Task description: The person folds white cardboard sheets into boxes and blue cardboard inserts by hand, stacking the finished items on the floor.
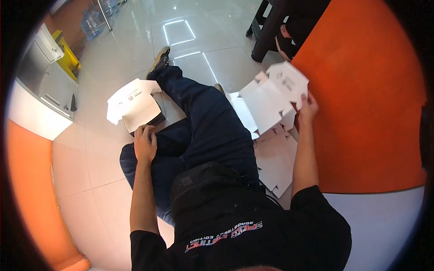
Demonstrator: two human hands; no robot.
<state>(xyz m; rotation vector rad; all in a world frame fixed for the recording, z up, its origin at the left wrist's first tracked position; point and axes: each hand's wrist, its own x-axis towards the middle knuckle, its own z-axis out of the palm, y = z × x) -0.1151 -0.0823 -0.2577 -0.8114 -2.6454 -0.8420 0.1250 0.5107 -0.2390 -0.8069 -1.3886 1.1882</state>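
Observation:
My right hand [308, 108] grips the side edge of an unfolded white cardboard box [271, 101], with its printed flap tilted up. This box lies over other flat white box sheets [275, 165] beside my right leg. On the left, my left hand [145, 142] rests by my bent knee, fingers slightly curled and thumb apart. Its fingertips are at the near edge of another white box [141, 106], which stands partly open with printing on its flap. Something dark shows under that box's near side; I cannot make out what it is.
My legs [203, 117] stretch over the glossy tiled floor [217, 40]. An orange panel [361, 99] stands close on the right, with a dark stool [266, 36] beyond it. White cabinets [56, 86], a yellow object [67, 54] and water bottles [91, 25] are at the far left.

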